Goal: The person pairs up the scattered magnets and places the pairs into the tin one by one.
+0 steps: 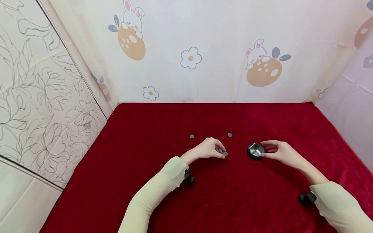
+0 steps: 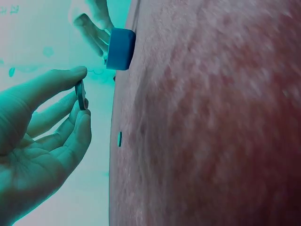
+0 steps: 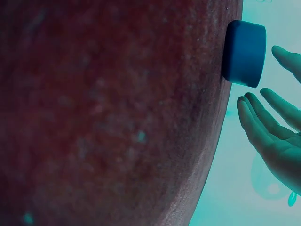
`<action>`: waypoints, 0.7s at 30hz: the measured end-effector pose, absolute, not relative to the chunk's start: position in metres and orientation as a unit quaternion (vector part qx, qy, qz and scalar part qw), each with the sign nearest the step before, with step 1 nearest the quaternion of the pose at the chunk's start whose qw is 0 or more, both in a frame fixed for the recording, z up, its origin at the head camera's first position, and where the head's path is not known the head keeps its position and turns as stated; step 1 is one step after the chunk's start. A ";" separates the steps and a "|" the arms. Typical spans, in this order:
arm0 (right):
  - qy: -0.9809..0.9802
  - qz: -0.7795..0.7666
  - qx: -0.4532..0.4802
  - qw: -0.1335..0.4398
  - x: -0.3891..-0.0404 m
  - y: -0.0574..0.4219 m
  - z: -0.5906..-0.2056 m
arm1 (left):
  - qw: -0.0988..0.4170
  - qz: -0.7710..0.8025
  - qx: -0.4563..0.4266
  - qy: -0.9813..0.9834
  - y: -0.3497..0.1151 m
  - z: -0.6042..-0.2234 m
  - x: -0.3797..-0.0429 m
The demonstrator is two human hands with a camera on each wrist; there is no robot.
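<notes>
My left hand [image 1: 207, 149] pinches a small flat grey disc [image 1: 224, 153] between thumb and fingertips; the left wrist view shows this disc [image 2: 81, 95] edge-on, lifted off the cloth. To its right stands a small round bowl [image 1: 255, 151], dark outside and shiny metal inside, with a pale strip by its upper left rim. Beside the bowl's right rim is my right hand [image 1: 281, 152], its thumb and fingers spread and nothing between them. From the right wrist, the bowl's outer wall [image 3: 245, 54] shows just past the fingertips, and the bowl's inside is hidden.
Two more grey discs lie farther back on the red cloth [image 1: 163, 123], one disc [image 1: 191, 136] at left and another disc [image 1: 230, 134] nearer the bowl. A printed curtain [image 1: 221, 81] hangs behind the table. A patterned panel [image 1: 52, 97] stands along the left.
</notes>
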State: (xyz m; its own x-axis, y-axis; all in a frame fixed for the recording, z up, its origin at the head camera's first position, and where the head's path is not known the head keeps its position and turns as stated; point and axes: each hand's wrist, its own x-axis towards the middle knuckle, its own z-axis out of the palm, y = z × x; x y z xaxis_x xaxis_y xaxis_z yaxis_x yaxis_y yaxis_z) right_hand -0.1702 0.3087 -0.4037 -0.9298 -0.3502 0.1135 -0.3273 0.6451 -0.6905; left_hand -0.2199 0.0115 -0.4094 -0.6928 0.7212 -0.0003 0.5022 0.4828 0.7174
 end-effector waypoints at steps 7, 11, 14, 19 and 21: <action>0.903 -0.386 -0.185 0.034 -0.175 0.311 -0.407 | 0.147 0.371 0.355 0.845 0.022 -0.410 -0.220; 0.902 -0.388 -0.185 0.042 -0.175 0.311 -0.407 | 0.153 0.389 0.340 0.842 0.027 -0.413 -0.221; 0.903 -0.384 -0.185 0.044 -0.175 0.311 -0.407 | 0.158 0.401 0.333 0.839 0.031 -0.415 -0.222; 0.908 -0.375 -0.184 0.043 -0.174 0.310 -0.407 | 0.162 0.418 0.327 0.832 0.035 -0.418 -0.225; 0.909 -0.372 -0.183 0.044 -0.174 0.310 -0.407 | 0.161 0.421 0.326 0.831 0.037 -0.419 -0.225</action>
